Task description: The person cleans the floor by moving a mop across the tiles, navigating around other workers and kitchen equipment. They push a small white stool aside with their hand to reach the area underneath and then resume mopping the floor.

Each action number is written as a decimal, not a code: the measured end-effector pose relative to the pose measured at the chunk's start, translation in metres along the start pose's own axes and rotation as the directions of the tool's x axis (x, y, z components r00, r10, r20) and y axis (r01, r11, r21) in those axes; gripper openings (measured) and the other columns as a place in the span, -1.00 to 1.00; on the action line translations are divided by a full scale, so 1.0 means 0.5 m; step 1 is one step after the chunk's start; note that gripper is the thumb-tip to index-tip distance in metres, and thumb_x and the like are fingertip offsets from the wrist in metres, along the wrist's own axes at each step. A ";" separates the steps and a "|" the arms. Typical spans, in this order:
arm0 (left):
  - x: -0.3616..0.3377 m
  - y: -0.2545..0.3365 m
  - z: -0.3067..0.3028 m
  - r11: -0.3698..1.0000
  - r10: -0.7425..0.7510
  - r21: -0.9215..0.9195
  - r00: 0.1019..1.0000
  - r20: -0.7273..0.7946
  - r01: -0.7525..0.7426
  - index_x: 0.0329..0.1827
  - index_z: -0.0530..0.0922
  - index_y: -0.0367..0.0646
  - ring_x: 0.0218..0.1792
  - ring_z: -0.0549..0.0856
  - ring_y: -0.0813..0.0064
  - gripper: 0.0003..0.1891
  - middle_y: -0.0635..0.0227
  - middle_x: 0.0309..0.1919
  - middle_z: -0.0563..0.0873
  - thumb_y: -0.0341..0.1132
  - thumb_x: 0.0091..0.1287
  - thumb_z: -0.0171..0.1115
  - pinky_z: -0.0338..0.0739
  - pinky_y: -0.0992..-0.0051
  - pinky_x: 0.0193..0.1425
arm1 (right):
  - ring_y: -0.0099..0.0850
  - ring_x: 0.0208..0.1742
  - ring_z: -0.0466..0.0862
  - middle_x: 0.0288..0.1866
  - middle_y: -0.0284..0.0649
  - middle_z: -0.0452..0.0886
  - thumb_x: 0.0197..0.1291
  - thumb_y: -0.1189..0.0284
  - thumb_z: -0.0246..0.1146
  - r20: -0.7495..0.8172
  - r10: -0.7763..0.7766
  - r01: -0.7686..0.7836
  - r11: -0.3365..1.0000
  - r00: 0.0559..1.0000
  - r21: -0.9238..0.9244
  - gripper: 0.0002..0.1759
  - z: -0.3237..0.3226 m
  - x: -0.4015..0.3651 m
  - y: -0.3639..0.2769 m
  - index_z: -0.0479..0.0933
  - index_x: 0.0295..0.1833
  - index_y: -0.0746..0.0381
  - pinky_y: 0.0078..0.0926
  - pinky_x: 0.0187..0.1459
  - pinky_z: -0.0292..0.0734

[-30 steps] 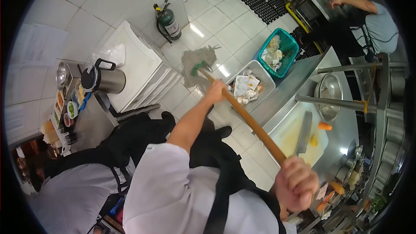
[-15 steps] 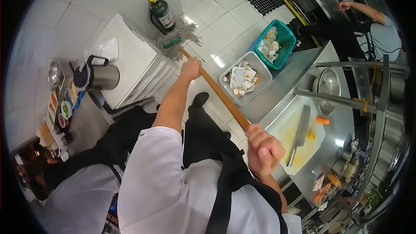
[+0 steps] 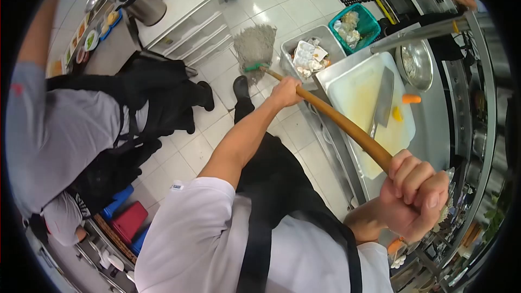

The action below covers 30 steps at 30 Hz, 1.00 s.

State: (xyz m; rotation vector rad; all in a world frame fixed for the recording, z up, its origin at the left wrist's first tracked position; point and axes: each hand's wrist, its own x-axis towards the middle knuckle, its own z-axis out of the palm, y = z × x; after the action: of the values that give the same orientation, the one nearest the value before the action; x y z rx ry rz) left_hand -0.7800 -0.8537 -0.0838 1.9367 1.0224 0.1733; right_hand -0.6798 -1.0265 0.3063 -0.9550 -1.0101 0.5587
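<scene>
Mop head [image 3: 255, 46] rests on the floor [image 3: 190, 152] near the tub [image 3: 336, 47]; mopping seems in hand. Your left hand [image 3: 286, 92] and right hand [image 3: 415, 194] wrap fingers [image 3: 408, 171] around the handle [image 3: 343, 123]; another stroke would need both firm.

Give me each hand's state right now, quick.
Left hand: closed around the wooden mop handle, nearer the mop head.
Right hand: closed on the same handle, toward its other end.
</scene>
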 end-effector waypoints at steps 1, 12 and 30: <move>-0.031 -0.001 0.027 1.000 -0.005 -0.011 1.000 -0.020 0.005 -0.20 0.69 -0.15 0.06 0.70 -0.05 -0.62 0.07 -0.08 0.73 -0.09 0.07 0.57 0.62 0.03 0.07 | -0.51 -0.68 0.27 -0.65 -0.35 0.34 0.44 0.29 0.14 0.052 0.004 -0.003 1.000 0.999 -0.019 -0.66 -0.007 -0.016 -0.027 0.25 -0.40 0.16 -0.36 -0.45 0.24; -0.369 0.112 0.243 0.984 0.154 -0.113 0.973 0.172 -0.136 -0.38 0.72 -0.10 -0.14 0.75 -0.08 -0.82 0.06 -0.31 0.78 -0.20 0.08 0.43 0.63 0.01 -0.02 | -0.54 -0.75 0.29 -0.65 -0.35 0.39 0.53 0.20 0.20 0.361 -0.055 0.087 0.994 0.931 -0.072 -0.56 -0.039 -0.181 -0.245 0.24 -0.35 0.21 -0.43 -0.62 0.37; -0.463 -0.126 0.257 0.920 0.111 0.385 0.992 -0.067 -0.076 0.09 0.63 -0.07 0.31 0.58 0.07 -0.57 0.14 0.14 0.62 -0.35 0.13 0.53 0.64 0.06 0.23 | -0.38 -0.70 0.29 -0.70 -0.28 0.34 0.38 0.39 0.21 -0.176 -0.174 0.147 0.977 0.969 -0.156 -0.60 0.078 -0.756 -0.129 0.30 -0.52 0.23 -0.28 -0.50 0.32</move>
State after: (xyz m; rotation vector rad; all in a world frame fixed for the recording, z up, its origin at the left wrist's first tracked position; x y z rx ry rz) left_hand -0.9039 -1.0881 -0.1450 2.3530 1.0823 0.1192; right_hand -0.8862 -1.3340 0.1994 -1.0211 -0.9553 0.2576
